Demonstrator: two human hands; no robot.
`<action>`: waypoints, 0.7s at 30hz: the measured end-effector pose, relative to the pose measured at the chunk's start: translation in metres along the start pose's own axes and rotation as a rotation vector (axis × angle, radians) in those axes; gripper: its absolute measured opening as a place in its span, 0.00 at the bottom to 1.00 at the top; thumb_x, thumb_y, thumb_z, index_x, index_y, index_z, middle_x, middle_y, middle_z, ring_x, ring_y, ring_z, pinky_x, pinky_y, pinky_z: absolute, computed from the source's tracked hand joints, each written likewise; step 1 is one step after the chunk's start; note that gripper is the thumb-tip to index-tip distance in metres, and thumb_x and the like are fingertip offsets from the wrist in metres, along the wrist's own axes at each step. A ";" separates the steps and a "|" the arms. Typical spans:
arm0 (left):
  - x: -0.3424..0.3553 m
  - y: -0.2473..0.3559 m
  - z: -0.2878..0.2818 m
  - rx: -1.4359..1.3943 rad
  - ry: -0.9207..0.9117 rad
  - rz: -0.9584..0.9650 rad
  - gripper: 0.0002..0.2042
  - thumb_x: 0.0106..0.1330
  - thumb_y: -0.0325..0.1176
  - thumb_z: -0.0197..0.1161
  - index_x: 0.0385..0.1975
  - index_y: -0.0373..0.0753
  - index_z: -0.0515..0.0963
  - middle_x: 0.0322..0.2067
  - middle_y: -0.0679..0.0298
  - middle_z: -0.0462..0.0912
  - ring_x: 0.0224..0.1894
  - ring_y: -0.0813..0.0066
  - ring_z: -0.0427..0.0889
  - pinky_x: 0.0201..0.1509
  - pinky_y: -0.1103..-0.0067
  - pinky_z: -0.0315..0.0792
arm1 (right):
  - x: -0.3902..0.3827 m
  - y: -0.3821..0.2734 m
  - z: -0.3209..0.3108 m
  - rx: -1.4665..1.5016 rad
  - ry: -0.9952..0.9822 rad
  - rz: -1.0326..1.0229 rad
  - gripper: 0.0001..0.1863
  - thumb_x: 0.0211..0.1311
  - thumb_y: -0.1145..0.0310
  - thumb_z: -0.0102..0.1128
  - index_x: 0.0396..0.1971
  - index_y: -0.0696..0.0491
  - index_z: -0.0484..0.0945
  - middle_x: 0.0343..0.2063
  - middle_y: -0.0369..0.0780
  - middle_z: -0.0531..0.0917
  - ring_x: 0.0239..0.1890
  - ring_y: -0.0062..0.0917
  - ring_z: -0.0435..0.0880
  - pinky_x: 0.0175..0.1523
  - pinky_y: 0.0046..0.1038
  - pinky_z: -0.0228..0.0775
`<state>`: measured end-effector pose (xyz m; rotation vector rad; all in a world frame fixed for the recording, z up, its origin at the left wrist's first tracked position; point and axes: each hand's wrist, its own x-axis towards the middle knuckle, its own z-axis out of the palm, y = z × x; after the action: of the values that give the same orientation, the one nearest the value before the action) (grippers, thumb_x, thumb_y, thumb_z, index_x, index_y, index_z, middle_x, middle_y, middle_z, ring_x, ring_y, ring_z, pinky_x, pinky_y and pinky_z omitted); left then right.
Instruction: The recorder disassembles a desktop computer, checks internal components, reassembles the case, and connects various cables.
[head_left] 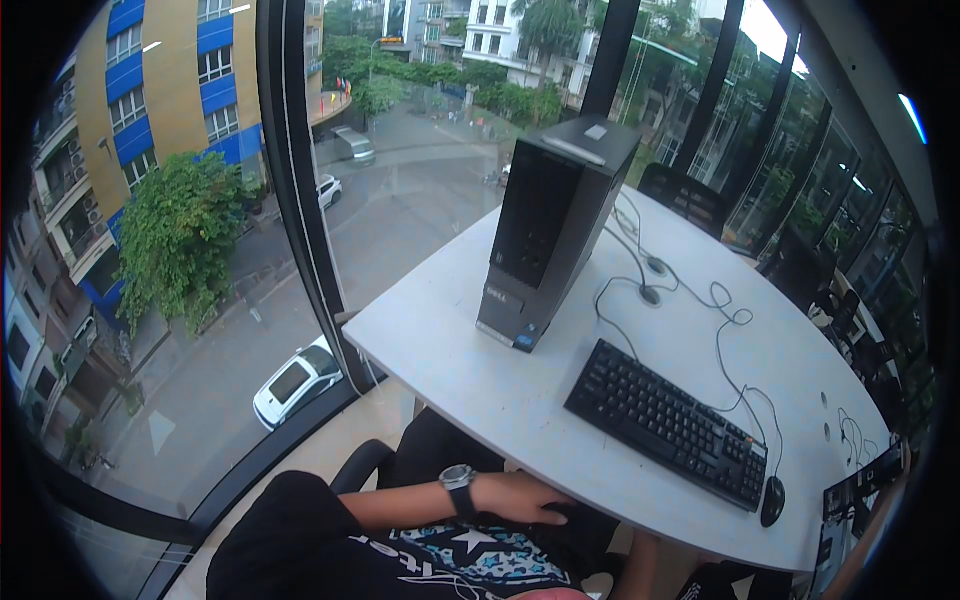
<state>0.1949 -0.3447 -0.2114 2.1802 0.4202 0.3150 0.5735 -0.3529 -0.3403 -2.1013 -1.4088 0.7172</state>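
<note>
My left hand [520,497] rests over my lap beside the near edge of the white table [450,375], with a dark-strapped watch [458,488] on its wrist. It holds nothing that I can see; the thumb is stretched out and the other fingers are partly hidden by the table edge. Of my right arm only a bit of forearm [640,565] shows below the table edge, and the hand itself is hidden. On the table a black computer tower [540,235] stands upright. To its right lie a black keyboard [670,425] and a black mouse [772,502], both apart from my hands.
Thin dark cables [735,318] loop across the tabletop near round cable holes [650,296]. A dark chair [690,198] stands beyond the far edge. Tall windows with a black frame [300,190] surround the table, showing a street with a white car [298,382] below.
</note>
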 end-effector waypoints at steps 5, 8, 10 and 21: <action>-0.033 -0.005 -0.010 -0.194 -0.084 -0.172 0.28 0.78 0.50 0.54 0.67 0.34 0.71 0.65 0.47 0.75 0.68 0.51 0.73 0.72 0.68 0.65 | -0.012 -0.017 0.015 0.014 -0.088 0.002 0.21 0.69 0.50 0.64 0.47 0.54 0.80 0.39 0.45 0.83 0.40 0.29 0.82 0.47 0.33 0.70; -0.034 -0.018 0.002 -0.199 -0.094 -0.111 0.30 0.78 0.52 0.53 0.67 0.33 0.71 0.62 0.44 0.77 0.63 0.52 0.77 0.68 0.69 0.70 | -0.038 -0.033 0.032 0.017 -0.206 -0.033 0.22 0.68 0.50 0.64 0.48 0.54 0.80 0.41 0.46 0.83 0.42 0.29 0.82 0.49 0.34 0.70; -0.030 -0.025 0.009 -0.193 -0.082 -0.139 0.29 0.77 0.50 0.55 0.69 0.34 0.68 0.61 0.44 0.77 0.63 0.52 0.78 0.67 0.69 0.70 | -0.057 -0.047 0.038 0.017 -0.311 -0.051 0.23 0.68 0.50 0.64 0.50 0.54 0.80 0.42 0.46 0.83 0.43 0.30 0.82 0.50 0.34 0.71; -0.109 0.053 -0.141 -0.447 -0.129 -0.313 0.20 0.79 0.41 0.55 0.61 0.32 0.77 0.55 0.48 0.83 0.61 0.55 0.79 0.68 0.71 0.69 | -0.132 -0.176 -0.094 -0.026 -0.988 -0.068 0.26 0.67 0.49 0.65 0.55 0.53 0.80 0.48 0.48 0.84 0.50 0.33 0.84 0.57 0.37 0.71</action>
<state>0.0532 -0.3175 -0.0938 1.6592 0.5511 0.0815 0.4763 -0.4286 -0.1350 -1.7272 -1.9292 1.8628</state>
